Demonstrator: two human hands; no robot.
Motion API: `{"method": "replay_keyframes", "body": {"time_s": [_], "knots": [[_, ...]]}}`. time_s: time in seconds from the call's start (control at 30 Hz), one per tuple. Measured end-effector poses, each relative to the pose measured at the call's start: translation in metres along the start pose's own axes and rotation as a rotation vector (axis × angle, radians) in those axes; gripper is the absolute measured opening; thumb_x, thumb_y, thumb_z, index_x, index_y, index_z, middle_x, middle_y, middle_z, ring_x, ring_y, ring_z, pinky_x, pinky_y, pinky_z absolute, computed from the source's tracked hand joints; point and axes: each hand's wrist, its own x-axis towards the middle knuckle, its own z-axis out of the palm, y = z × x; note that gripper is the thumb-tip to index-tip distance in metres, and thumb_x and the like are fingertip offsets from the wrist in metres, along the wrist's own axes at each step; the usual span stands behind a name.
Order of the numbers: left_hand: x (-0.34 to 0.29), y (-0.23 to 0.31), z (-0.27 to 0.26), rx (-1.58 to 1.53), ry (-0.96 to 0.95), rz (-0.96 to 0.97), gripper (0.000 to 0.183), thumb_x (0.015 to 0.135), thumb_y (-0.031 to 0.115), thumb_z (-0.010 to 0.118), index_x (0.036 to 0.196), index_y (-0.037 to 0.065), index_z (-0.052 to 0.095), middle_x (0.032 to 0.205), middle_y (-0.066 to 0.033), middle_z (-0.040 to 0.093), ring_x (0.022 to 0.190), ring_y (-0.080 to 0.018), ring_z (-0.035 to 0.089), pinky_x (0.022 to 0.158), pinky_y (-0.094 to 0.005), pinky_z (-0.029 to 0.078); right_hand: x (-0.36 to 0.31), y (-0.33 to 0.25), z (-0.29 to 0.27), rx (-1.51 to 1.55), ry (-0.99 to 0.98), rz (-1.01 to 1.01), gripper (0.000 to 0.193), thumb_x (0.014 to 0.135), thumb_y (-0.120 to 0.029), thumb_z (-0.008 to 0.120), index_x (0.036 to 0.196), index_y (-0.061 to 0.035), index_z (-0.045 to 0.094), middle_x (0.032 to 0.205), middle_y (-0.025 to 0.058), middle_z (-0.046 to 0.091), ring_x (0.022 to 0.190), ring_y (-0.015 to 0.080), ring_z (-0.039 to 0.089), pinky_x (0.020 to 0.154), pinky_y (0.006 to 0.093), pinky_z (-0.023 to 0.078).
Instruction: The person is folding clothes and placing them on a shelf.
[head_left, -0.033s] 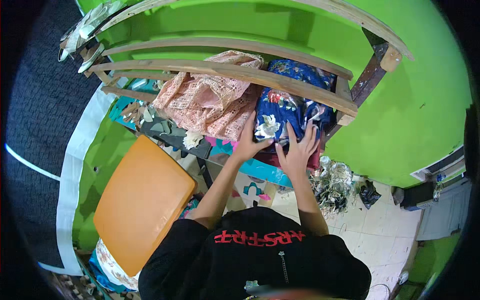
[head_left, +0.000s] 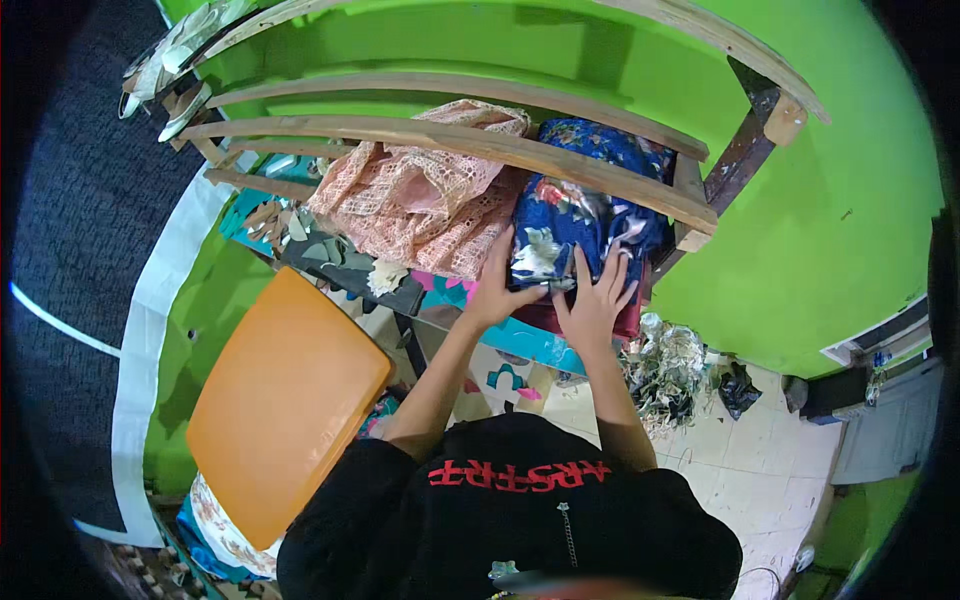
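Note:
A folded blue floral cloth [head_left: 555, 215] lies on a shelf of the wooden rack, on top of a dark red folded piece [head_left: 627, 322]. My left hand [head_left: 494, 292] rests along the cloth's left edge, fingers stretched out and thumb pointing right. Spread over the front of the same cloth are the fingers of my right hand [head_left: 594, 308]. The two thumbs come close together at the cloth's near edge. Left of the blue cloth sits a crumpled pink lace cloth [head_left: 420, 220], close to my left fingertips.
Wooden rails [head_left: 440, 133] of the rack run across above the cloths. An orange chair or tabletop panel [head_left: 290, 400] stands at the left. Pale shoes [head_left: 185, 110] are at the rack's far left end. Scraps [head_left: 665, 375] and a black plastic bag [head_left: 739, 390] lie on the tiled floor.

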Motion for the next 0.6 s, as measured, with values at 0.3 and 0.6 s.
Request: {"method": "replay_keyframes", "body": {"time_s": [0.3,0.6], "knots": [[-0.034,0.023,-0.007,0.463,-0.047,-0.09,0.083,0.065,0.029,0.068,0.133,0.02,0.022,0.134,-0.0209,0.019,0.115,-0.0418,0.029,0.095,-0.0437,0.028,-0.014,-0.005,0.025,0.064,-0.087,0.109,0.069,0.07,-0.033,0.061,0.13,-0.0224,0.028,0.135,0.0241,0.007,0.126,0.0372,0.006,0.093,0.0622,0.006],[-0.119,0.038,-0.096,0.522,-0.007,-0.174,0.073,0.068,0.024,0.065,0.13,0.016,0.027,0.137,-0.0167,0.013,0.124,-0.0369,0.018,0.099,-0.0436,0.023,-0.076,-0.1,0.041,0.235,-0.044,-0.086,0.08,0.067,-0.035,0.062,0.132,-0.0146,0.021,0.136,0.0215,0.001,0.124,0.0446,-0.002,0.094,0.0615,0.003]]}}
